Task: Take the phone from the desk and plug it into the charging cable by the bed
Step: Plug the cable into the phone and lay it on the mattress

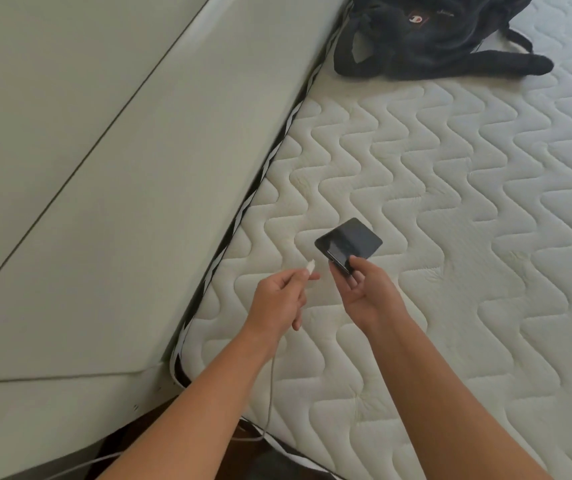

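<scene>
Both bare forearms reach forward, left hand (279, 299) pinched closed, right hand (369, 292) gripping with curled fingers (353, 280).

Black backpack (426, 32) far right cut off by top edge. White cable (270, 386) runs off near bottom edge, partly hidden behind left forearm. Phone (348, 242) near end covered by right hand (364, 289) fingers; port not visible.

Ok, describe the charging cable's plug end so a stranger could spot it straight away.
Start at the cream quilted mattress and find its edge along the pale wall. There the left hand pinches a thin white cable; its small white plug sticks out past the fingertips, apart from the dark phone in the right hand.
</scene>
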`<action>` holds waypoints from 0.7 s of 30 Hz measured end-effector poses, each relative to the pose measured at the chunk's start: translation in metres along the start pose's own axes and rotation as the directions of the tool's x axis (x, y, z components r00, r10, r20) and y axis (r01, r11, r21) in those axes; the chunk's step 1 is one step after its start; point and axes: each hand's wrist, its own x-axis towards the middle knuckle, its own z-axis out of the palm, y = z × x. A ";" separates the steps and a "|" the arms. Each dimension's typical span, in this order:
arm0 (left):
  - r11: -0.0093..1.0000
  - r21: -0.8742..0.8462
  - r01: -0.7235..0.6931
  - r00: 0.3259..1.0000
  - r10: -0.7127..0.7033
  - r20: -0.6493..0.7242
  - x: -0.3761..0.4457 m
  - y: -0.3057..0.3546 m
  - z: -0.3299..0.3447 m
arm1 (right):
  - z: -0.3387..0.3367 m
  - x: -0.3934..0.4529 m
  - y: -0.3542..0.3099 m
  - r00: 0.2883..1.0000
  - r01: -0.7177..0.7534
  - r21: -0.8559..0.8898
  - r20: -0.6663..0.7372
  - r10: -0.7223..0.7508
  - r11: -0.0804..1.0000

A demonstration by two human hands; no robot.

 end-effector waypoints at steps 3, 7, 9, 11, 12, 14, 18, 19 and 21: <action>1.000 -0.008 0.001 1.000 -0.001 -0.004 -0.011 0.002 -0.007 | -0.002 -0.004 0.008 1.000 -0.006 -0.026 -0.009 0.006 1.000; 1.000 -0.018 -0.007 1.000 0.006 -0.005 -0.023 0.004 -0.010 | -0.004 -0.015 0.017 1.000 -0.012 -0.067 0.006 0.013 0.998; 1.000 -0.017 -0.012 1.000 0.012 -0.018 -0.029 0.006 -0.008 | -0.004 -0.022 0.020 1.000 -0.009 -0.089 0.021 0.011 0.996; 1.000 0.003 -0.019 0.999 0.019 -0.038 -0.034 0.006 -0.007 | -0.004 -0.027 0.022 0.999 -0.004 -0.113 0.034 0.008 0.994; 0.999 0.024 -0.024 0.998 0.025 -0.051 -0.036 0.006 -0.006 | -0.003 -0.029 0.023 0.999 -0.002 -0.122 0.038 0.006 0.993; 0.998 0.057 -0.039 0.996 0.043 -0.073 -0.040 0.006 -0.004 | -0.003 -0.032 0.025 0.999 0.007 -0.136 0.049 -0.001 0.991; 0.994 0.093 -0.057 0.994 0.065 -0.084 -0.044 0.006 -0.005 | -0.006 -0.036 0.027 0.999 0.023 -0.159 0.039 -0.017 0.987; 0.994 0.097 -0.056 0.994 0.064 -0.086 -0.045 0.005 -0.005 | -0.007 -0.036 0.027 0.999 0.026 -0.161 0.034 -0.021 0.987; 0.994 0.096 -0.047 0.994 0.056 -0.092 -0.044 0.002 -0.005 | -0.010 -0.035 0.028 0.999 0.033 -0.166 0.032 -0.028 0.986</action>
